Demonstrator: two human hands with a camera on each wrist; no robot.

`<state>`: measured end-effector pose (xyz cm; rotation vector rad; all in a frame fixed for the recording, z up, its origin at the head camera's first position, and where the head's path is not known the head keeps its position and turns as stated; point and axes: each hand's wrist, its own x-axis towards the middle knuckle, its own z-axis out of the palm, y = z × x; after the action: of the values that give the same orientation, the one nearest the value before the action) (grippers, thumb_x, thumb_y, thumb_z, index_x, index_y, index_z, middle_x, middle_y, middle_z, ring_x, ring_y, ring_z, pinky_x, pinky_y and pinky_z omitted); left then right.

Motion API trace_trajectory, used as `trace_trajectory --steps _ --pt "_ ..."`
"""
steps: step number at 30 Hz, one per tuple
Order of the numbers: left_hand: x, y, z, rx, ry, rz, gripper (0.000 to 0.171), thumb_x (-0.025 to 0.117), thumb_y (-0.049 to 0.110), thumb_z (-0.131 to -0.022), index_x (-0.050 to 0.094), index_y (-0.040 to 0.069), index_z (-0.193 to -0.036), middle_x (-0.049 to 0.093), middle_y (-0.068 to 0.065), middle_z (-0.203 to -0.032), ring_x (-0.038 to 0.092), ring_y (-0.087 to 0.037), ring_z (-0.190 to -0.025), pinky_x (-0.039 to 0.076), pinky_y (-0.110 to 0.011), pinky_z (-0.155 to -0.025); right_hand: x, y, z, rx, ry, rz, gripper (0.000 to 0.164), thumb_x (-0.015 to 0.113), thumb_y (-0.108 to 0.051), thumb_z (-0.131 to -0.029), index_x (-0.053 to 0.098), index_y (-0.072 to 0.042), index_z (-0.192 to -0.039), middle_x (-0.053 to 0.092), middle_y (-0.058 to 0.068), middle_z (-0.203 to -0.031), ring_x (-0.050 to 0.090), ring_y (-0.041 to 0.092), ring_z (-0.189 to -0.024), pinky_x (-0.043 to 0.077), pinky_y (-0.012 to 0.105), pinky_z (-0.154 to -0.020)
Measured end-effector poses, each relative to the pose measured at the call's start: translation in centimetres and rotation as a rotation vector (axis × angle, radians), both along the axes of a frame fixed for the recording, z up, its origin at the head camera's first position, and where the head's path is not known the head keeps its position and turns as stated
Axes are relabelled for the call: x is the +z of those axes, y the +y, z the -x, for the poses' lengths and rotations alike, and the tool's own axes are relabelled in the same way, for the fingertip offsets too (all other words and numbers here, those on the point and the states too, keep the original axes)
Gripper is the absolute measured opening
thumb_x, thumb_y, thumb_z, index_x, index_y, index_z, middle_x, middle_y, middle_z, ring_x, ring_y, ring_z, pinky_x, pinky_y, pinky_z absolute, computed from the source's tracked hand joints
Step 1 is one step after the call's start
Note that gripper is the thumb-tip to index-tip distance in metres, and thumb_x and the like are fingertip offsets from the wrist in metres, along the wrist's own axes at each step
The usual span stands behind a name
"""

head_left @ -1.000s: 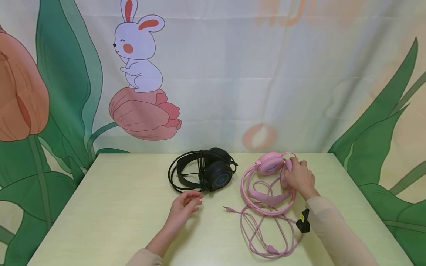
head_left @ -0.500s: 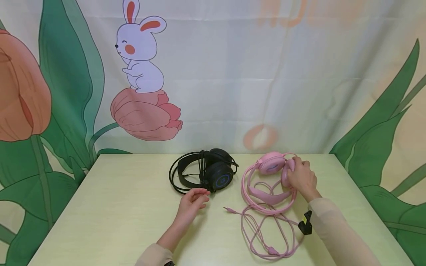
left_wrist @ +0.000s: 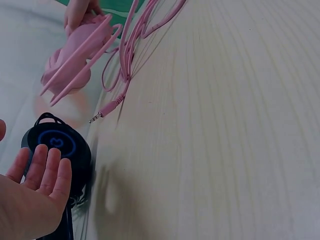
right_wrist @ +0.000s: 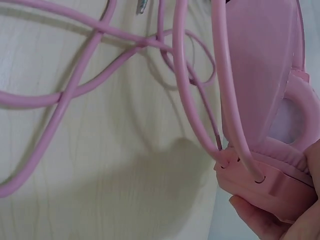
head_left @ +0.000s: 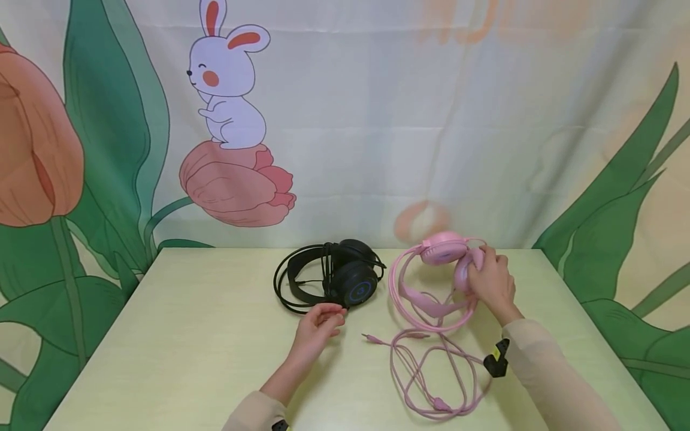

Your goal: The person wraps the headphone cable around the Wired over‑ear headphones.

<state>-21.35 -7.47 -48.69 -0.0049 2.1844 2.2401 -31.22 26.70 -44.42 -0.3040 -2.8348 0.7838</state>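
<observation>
My right hand [head_left: 493, 281] grips the right ear cup of the pink headphones [head_left: 443, 248], fingers curled round its outer side. In the right wrist view the pink ear cup [right_wrist: 267, 182] lies between thumb and fingers, with the twin headband wires rising from it. The headphones are lifted off the table, their cable [head_left: 415, 401] trailing in loops on the surface. My left hand [head_left: 318, 329] hovers in front of the black headphones [head_left: 353, 281] with fingers loosely bent and nothing held. In the left wrist view its fingers [left_wrist: 50, 172] overlap the black ear cup; contact cannot be told.
A pale wooden table [head_left: 178, 335] carries both headphones' cables. The pink audio plug [head_left: 372, 339] lies between the two sets. Behind the table's back edge hangs a printed curtain [head_left: 345, 120] with a rabbit and tulips.
My right hand has raised the pink headphones slightly off the table; their cable loops stay down. My left hand has moved right and a little forward along the front of the black headphones.
</observation>
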Motion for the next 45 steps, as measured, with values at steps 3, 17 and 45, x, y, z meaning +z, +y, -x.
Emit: trace_trajectory --steps 3,17,45 --pt "0.0 0.1 0.1 -0.002 0.001 0.002 0.028 0.056 0.01 -0.088 0.055 -0.005 -0.112 0.061 -0.022 -0.114 0.062 -0.028 -0.097 0.052 -0.034 -0.08 0.3 -0.2 -0.1 0.005 -0.005 0.021 0.057 0.04 -0.03 -0.088 0.028 -0.01 -0.141 0.033 0.031 -0.131 0.046 0.05 -0.101 0.041 0.058 -0.076" --pt "0.5 1.0 0.7 -0.047 0.005 -0.032 0.041 0.058 0.014 -0.089 0.046 -0.005 -0.123 0.055 -0.022 -0.124 0.055 -0.027 -0.111 0.048 -0.036 -0.089 1.7 -2.3 -0.7 0.011 0.14 0.097 0.056 0.046 -0.026 -0.084 0.035 -0.015 -0.137 0.039 0.023 -0.127 0.05 0.04 -0.093 0.043 0.05 -0.071" --pt "3.4 5.5 1.8 0.089 -0.016 -0.066 0.036 0.065 0.016 -0.081 0.047 0.0 -0.108 0.061 -0.007 -0.089 0.06 -0.013 -0.081 0.049 -0.02 -0.071 3.5 -7.5 -1.9 0.024 0.338 0.194 0.052 0.05 -0.023 -0.081 0.042 -0.021 -0.132 0.043 0.013 -0.119 0.054 0.032 -0.088 0.044 0.044 -0.063"
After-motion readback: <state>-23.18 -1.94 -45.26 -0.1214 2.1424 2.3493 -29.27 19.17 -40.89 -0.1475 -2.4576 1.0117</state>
